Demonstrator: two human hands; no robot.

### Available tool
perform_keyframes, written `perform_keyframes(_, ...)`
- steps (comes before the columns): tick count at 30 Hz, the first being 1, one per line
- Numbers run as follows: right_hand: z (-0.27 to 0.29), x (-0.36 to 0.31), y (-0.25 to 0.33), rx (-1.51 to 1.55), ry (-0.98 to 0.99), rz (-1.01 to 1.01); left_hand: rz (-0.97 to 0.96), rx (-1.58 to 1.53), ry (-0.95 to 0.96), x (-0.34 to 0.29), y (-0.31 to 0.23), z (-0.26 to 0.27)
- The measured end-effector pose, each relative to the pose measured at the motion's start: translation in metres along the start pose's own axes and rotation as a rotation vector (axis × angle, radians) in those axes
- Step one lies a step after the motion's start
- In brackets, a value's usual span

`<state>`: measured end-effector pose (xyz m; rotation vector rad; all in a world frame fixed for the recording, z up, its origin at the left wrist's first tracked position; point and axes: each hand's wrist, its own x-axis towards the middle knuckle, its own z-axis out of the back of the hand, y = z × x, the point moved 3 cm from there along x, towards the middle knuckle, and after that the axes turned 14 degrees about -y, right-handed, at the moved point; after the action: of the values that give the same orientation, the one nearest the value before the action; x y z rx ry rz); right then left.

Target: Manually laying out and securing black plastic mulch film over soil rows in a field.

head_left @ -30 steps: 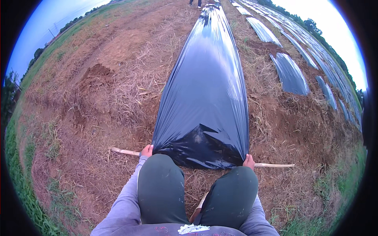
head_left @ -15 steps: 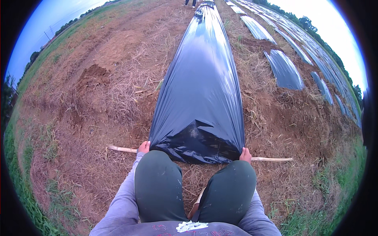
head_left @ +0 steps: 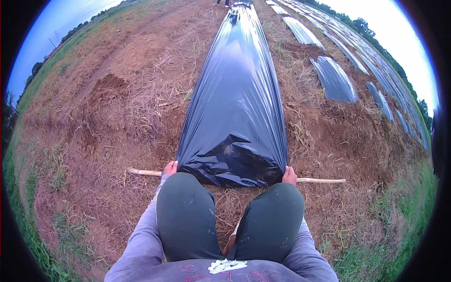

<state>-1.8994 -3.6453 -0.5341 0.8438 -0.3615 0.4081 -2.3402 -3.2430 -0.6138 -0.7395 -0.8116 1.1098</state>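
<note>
Strawy soil (head_left: pixel 129 61) was already overlaid lengthwise by the sheet (head_left: pixel 234 103); its near corners were clamped in the fingers of left hand (head_left: pixel 170 168) and right hand (head_left: pixel 289 176), its near edge seemingly left unfastened.

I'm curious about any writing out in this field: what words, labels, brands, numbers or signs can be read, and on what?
Grey shirt: pink-outlined lettering, partly cut off by the lower edge; I won't copy it out.
White patch on the shirt: no legible text.
Black plastic mulch film: none visible.
Wooden pole: none visible.
</note>
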Motion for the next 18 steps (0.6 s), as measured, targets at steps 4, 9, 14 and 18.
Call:
perform_keyframes(4, -0.006, 0.000, 0.003, 0.037, -0.017, 0.014, 0.021, 0.124, 0.087, 0.002, -0.007, -0.009)
perform_keyframes(9, -0.011, -0.001, 0.004, 0.004, -0.006, 0.034, -0.029, 0.032, 0.056, 0.008, -0.011, 0.001)
perform_keyframes(14, -0.001, 0.002, 0.006, 0.032, 0.012, -0.032, -0.012, 0.124, 0.058, 0.008, -0.011, 0.009)
perform_keyframes(18, 0.003, 0.003, 0.011, 0.003, 0.025, -0.013, -0.005, 0.069, 0.038, 0.008, -0.012, 0.009)
